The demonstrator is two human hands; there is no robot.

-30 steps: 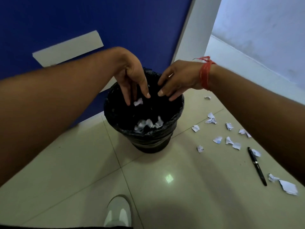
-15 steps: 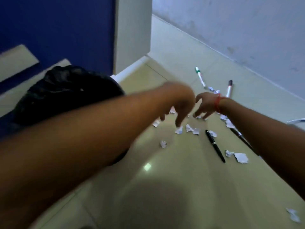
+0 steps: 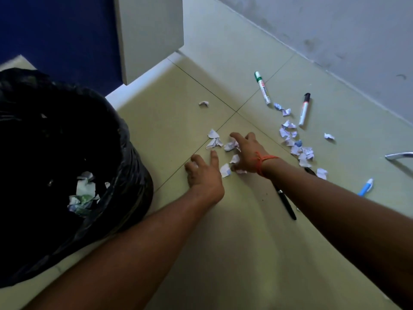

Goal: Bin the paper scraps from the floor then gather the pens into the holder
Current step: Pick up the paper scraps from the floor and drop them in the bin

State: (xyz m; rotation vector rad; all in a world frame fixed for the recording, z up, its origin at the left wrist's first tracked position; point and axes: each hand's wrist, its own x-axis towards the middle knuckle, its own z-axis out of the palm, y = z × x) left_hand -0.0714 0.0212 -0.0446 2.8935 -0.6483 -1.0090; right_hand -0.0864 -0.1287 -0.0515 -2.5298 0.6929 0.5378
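Both hands are down on the tiled floor [image 3: 223,242] among a small cluster of paper scraps [image 3: 214,139]. The left hand [image 3: 204,173] lies with fingers curled loosely, and whether it grips a scrap cannot be told. The right hand [image 3: 248,153], with a red thread at its wrist, is spread open over several scraps, touching them. The black-lined bin [image 3: 125,153] stands just to the left, with scraps already inside. A larger trail of scraps [image 3: 295,144] lies further right, near a green marker [image 3: 262,88], a black-capped marker [image 3: 304,109], a black pen [image 3: 287,204] and a blue pen [image 3: 365,187].
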